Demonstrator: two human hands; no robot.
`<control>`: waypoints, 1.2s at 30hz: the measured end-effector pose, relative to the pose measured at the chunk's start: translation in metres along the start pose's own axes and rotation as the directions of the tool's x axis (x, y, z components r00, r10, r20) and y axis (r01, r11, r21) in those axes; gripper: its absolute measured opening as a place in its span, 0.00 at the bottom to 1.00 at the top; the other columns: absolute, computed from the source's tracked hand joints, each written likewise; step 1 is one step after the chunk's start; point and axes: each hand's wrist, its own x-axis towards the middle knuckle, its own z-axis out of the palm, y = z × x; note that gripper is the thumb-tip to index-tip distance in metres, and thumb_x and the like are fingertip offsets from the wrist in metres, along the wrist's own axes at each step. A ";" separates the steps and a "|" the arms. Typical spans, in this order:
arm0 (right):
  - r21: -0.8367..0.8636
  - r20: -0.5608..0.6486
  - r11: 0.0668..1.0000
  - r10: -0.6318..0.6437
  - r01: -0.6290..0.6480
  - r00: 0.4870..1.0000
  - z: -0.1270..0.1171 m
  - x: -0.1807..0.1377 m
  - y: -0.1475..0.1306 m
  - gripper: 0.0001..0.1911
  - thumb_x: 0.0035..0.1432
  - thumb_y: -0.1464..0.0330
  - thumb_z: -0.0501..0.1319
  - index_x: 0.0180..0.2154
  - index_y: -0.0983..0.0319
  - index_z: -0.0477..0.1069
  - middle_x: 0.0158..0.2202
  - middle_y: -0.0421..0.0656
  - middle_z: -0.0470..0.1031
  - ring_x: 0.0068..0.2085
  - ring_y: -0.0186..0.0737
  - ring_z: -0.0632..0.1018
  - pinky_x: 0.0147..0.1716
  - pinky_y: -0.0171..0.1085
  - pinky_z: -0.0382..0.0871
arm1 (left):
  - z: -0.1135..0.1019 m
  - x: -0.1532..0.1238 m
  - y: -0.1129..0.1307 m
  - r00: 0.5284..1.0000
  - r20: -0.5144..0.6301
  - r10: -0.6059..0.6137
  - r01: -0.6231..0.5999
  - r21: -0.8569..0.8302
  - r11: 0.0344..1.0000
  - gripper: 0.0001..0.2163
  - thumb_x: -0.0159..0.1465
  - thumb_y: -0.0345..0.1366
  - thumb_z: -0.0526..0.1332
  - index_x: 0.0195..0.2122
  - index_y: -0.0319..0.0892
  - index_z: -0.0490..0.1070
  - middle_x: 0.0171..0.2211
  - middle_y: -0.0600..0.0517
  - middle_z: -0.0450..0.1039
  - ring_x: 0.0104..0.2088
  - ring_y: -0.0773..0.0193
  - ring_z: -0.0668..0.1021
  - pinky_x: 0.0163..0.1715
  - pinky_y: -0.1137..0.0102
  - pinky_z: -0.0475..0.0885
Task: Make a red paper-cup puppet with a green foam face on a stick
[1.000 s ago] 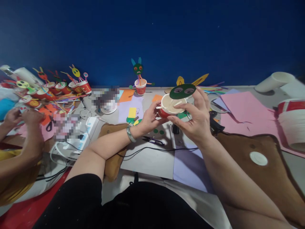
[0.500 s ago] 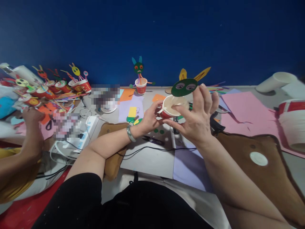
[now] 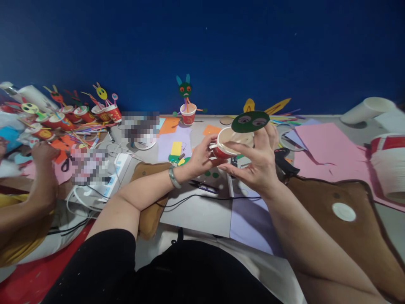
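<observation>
My left hand (image 3: 200,159) is closed around the left side of a red and white paper cup (image 3: 225,136), tilted so its open mouth shows. A white strip sticks out over the cup's left rim. My right hand (image 3: 260,162) pinches the cup's near right wall, index finger at the rim and thumb below; its other fingers are raised. Above the cup is a dark green paper face (image 3: 250,121) with two drawn eyes and yellow paper ears (image 3: 278,107). Right-hand fingers touch or lie just behind the face; how it is attached is hidden.
A finished cup figure (image 3: 187,113) stands against the blue wall. More cup figures (image 3: 61,121) crowd the left, near a co-worker's hand (image 3: 44,154) and a power strip (image 3: 114,175). Pink paper (image 3: 329,147), stacked cups (image 3: 387,169) and a brown cushion (image 3: 329,240) lie right. A black cable crosses in front.
The green face has dropped and shifted slightly right, its ears tilting lower. My right hand's raised fingers have come down and curled in. Both hands remain on the cup.
</observation>
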 end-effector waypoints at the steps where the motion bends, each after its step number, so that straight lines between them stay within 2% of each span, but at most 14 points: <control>1: 0.014 -0.037 1.000 0.004 -0.003 0.999 -0.001 0.000 0.000 0.24 0.69 0.40 0.74 0.57 0.45 0.89 0.82 0.46 0.70 0.83 0.79 0.66 0.78 0.79 0.62 | 0.000 0.002 0.000 1.000 -0.002 -0.002 0.002 -0.009 1.000 0.47 0.54 0.63 0.88 0.65 0.47 0.72 0.61 0.41 0.82 0.59 0.47 0.88 0.63 0.50 0.87; 4: 0.052 -0.163 0.998 0.053 -0.045 0.985 -0.003 -0.002 0.001 0.20 0.73 0.42 0.69 0.53 0.46 0.86 0.82 0.44 0.71 0.84 0.80 0.65 0.78 0.83 0.61 | -0.001 0.005 0.003 1.000 -0.006 -0.018 0.018 0.013 1.000 0.45 0.55 0.62 0.88 0.65 0.46 0.72 0.56 0.42 0.84 0.59 0.45 0.88 0.67 0.44 0.84; 6: 0.086 -0.213 0.995 0.077 -0.060 0.974 -0.005 -0.002 0.002 0.19 0.72 0.43 0.69 0.53 0.46 0.84 0.82 0.44 0.71 0.84 0.81 0.65 0.79 0.85 0.58 | -0.001 0.005 0.006 0.999 -0.019 -0.037 0.038 0.041 0.998 0.44 0.56 0.61 0.88 0.65 0.47 0.73 0.57 0.41 0.85 0.61 0.43 0.88 0.70 0.42 0.83; 10: 0.090 -0.111 0.990 0.122 -0.112 0.986 -0.006 -0.001 0.001 0.21 0.65 0.44 0.77 0.55 0.44 0.85 0.85 0.40 0.65 0.86 0.85 0.60 0.79 0.86 0.57 | -0.002 0.004 0.006 1.000 -0.024 -0.011 0.012 0.042 0.999 0.46 0.54 0.68 0.86 0.64 0.47 0.74 0.61 0.41 0.82 0.60 0.44 0.88 0.69 0.45 0.84; 14: 0.055 -0.037 0.993 0.105 -0.103 0.994 -0.001 0.001 0.001 0.26 0.63 0.39 0.78 0.55 0.44 0.87 0.87 0.40 0.62 0.86 0.88 0.58 0.80 0.86 0.56 | -0.003 0.005 0.003 0.998 -0.028 0.050 -0.047 0.086 0.995 0.49 0.53 0.73 0.83 0.65 0.46 0.75 0.62 0.38 0.81 0.62 0.40 0.86 0.67 0.44 0.84; 18: 0.047 0.032 0.989 0.137 -0.139 0.990 0.003 0.001 0.004 0.34 0.61 0.34 0.78 0.59 0.45 0.86 0.88 0.42 0.59 0.86 0.87 0.57 0.80 0.86 0.54 | -0.002 0.005 0.006 0.997 -0.045 0.060 -0.053 0.143 0.988 0.49 0.52 0.71 0.85 0.65 0.45 0.75 0.62 0.37 0.82 0.65 0.36 0.84 0.66 0.43 0.84; 21: 0.091 0.068 0.985 0.143 -0.149 0.987 0.001 0.002 0.003 0.34 0.59 0.36 0.81 0.59 0.45 0.87 0.87 0.43 0.60 0.87 0.88 0.55 0.79 0.87 0.54 | -0.001 0.004 0.006 0.998 -0.044 0.047 -0.041 0.117 0.992 0.47 0.54 0.69 0.85 0.66 0.47 0.73 0.62 0.39 0.81 0.64 0.39 0.85 0.63 0.47 0.86; 24: 0.094 0.038 0.991 0.095 -0.098 0.995 0.000 0.002 0.000 0.33 0.59 0.39 0.82 0.59 0.45 0.87 0.86 0.46 0.62 0.87 0.88 0.55 0.82 0.88 0.43 | -0.002 0.002 0.005 0.999 -0.027 0.046 -0.044 0.087 0.995 0.46 0.55 0.65 0.86 0.66 0.48 0.70 0.62 0.41 0.81 0.62 0.43 0.86 0.61 0.51 0.87; 26: 0.072 0.011 0.995 0.064 -0.065 0.998 0.002 0.001 0.000 0.35 0.59 0.37 0.81 0.60 0.47 0.86 0.86 0.48 0.62 0.86 0.87 0.57 0.83 0.87 0.39 | -0.003 0.001 0.004 0.999 -0.021 0.035 -0.034 0.084 0.996 0.47 0.55 0.65 0.87 0.66 0.48 0.70 0.63 0.41 0.80 0.62 0.43 0.86 0.61 0.51 0.87; 28: 0.062 0.011 0.997 0.055 -0.056 0.998 0.004 0.000 0.002 0.38 0.60 0.33 0.78 0.61 0.47 0.86 0.86 0.48 0.64 0.86 0.85 0.59 0.84 0.85 0.42 | -0.003 0.001 0.002 1.000 -0.015 0.018 -0.017 0.076 0.997 0.48 0.54 0.66 0.87 0.66 0.48 0.70 0.64 0.40 0.80 0.63 0.43 0.86 0.60 0.51 0.87; 30: 0.072 0.019 0.996 0.048 -0.049 0.999 0.005 -0.001 0.005 0.37 0.61 0.31 0.76 0.60 0.46 0.87 0.85 0.47 0.66 0.85 0.83 0.61 0.82 0.84 0.49 | -0.003 0.002 0.001 1.000 -0.013 0.019 -0.019 0.067 0.998 0.48 0.53 0.66 0.87 0.66 0.48 0.70 0.65 0.40 0.79 0.65 0.42 0.84 0.62 0.51 0.86; 33: 0.135 0.010 0.990 0.040 -0.041 0.999 0.002 -0.001 0.006 0.29 0.67 0.33 0.72 0.56 0.44 0.89 0.84 0.44 0.68 0.85 0.80 0.63 0.80 0.82 0.57 | -0.002 0.005 -0.002 0.999 -0.017 0.031 -0.029 0.064 0.998 0.47 0.53 0.65 0.87 0.64 0.47 0.71 0.62 0.39 0.80 0.67 0.39 0.83 0.65 0.47 0.84; 36: 0.198 -0.081 0.977 0.095 -0.077 0.992 -0.003 0.000 0.002 0.24 0.73 0.37 0.68 0.55 0.44 0.87 0.84 0.42 0.68 0.86 0.79 0.62 0.80 0.83 0.57 | -0.003 0.008 -0.004 0.998 -0.039 -0.050 0.052 0.051 0.997 0.43 0.52 0.63 0.88 0.60 0.47 0.73 0.58 0.41 0.83 0.62 0.42 0.86 0.66 0.43 0.83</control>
